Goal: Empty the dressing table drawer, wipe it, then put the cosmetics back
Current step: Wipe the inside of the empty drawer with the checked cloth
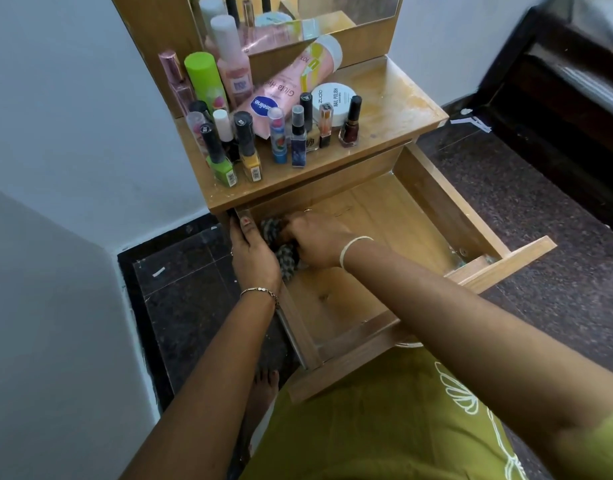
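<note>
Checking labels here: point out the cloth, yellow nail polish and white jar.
cloth (287, 262), head view, lower striped fold
yellow nail polish (251, 163), head view, glass body
white jar (336, 95), head view, lid top

Cosmetics (263, 133) stand on the tabletop (395, 98) behind the open drawer (447, 199).

We log: white wall (73, 116) at 9 o'clock | dark speckled floor (506, 202) at 3 o'clock | dark bed frame (547, 98) at 2 o'clock | white paper scrap (470, 121) just beside the frame.
</note>
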Demonstrator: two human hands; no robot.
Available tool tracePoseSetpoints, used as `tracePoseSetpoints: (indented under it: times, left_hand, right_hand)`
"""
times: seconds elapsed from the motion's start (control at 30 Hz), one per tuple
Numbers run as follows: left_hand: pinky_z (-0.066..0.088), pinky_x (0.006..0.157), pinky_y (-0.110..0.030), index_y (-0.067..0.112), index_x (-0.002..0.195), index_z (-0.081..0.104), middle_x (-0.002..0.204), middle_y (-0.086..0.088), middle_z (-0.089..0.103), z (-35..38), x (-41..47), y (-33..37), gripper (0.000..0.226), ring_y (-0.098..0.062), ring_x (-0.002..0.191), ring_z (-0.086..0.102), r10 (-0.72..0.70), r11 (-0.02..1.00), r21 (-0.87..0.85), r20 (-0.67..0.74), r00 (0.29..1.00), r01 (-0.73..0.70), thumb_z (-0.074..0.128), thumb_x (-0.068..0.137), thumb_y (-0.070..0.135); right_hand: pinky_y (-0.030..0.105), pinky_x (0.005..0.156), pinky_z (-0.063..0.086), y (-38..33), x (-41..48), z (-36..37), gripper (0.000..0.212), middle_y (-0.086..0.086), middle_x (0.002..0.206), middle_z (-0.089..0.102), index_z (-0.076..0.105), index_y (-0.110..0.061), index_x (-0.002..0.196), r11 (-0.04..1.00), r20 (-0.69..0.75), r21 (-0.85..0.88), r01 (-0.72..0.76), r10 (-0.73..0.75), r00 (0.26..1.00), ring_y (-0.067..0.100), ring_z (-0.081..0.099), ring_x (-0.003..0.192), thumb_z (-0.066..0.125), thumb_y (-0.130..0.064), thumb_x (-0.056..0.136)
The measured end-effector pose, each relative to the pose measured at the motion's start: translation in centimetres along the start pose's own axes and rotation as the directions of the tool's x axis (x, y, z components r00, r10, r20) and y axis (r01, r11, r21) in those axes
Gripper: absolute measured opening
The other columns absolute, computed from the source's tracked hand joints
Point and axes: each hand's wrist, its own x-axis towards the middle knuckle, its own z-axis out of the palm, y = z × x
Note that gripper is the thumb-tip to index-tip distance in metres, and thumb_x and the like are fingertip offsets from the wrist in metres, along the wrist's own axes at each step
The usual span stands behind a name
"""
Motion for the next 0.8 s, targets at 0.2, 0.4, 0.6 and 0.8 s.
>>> tracePoseSetpoints:
  times: [0.2, 0.4, 0.6, 0.8]
  left_hand:
    - [0.033, 0.107, -0.039, 0.026, 0.146, 0.033, 0.144, -0.007, 0.046, -0.1, -0.1, 0.0, 0.05, -0.029, 0.13, 0.044, -0.001, 1.0, -0.013, 0.003, 1.0, 0.001, 0.027, 0.101, 0.046]
    - [0.033, 0.092, -0.027, 0.026, 0.145, 0.034, 0.139, -0.006, 0.051, -0.1, -0.3, 0.3, 0.047, -0.027, 0.123, 0.049, -0.009, 0.998, -0.054, -0.002, 1.0, 0.009, 0.028, 0.102, 0.043]
    - [0.037, 0.095, -0.032, 0.027, 0.143, 0.036, 0.135, -0.004, 0.054, 0.0, -0.3, 0.0, 0.047, -0.024, 0.119, 0.052, -0.015, 0.998, -0.067, -0.002, 1.0, 0.014, 0.029, 0.101, 0.045]
    - [0.037, 0.106, -0.039, 0.03, 0.143, 0.036, 0.137, 0.0, 0.052, -0.1, -0.2, -0.1, 0.049, -0.022, 0.123, 0.05, -0.012, 0.996, -0.093, 0.032, 0.999, 0.015, 0.04, 0.097, 0.047]
  right_hand:
    - [0.04, 0.092, 0.05, -0.7, -1.2, 0.2, 0.036, 0.004, 0.128, 0.053, 0.058, -0.017, 0.124, 0.993, -0.091, -0.115, -0.028, 0.018, 0.996, 0.024, 0.054, 0.115, 0.061, -0.019, 0.089]
    - [0.037, 0.077, 0.052, 3.8, -3.3, -2.0, 0.028, 0.005, 0.099, 0.059, 0.06, -0.011, 0.105, 0.934, -0.093, -0.196, -0.298, 0.285, 0.954, 0.025, 0.06, 0.098, 0.069, -0.026, 0.084]
    - [0.042, 0.076, 0.05, 10.1, -4.6, -3.4, 0.047, 0.017, 0.115, 0.054, 0.06, -0.003, 0.113, 0.79, -0.153, -0.193, -0.581, 0.561, 0.813, 0.035, 0.059, 0.102, 0.076, -0.03, 0.078]
    - [0.041, 0.076, 0.047, 10.2, -4.6, -2.7, 0.046, 0.02, 0.119, 0.051, 0.058, 0.001, 0.12, 0.776, -0.112, -0.327, -0.539, 0.535, 0.837, 0.037, 0.054, 0.108, 0.071, -0.024, 0.084]
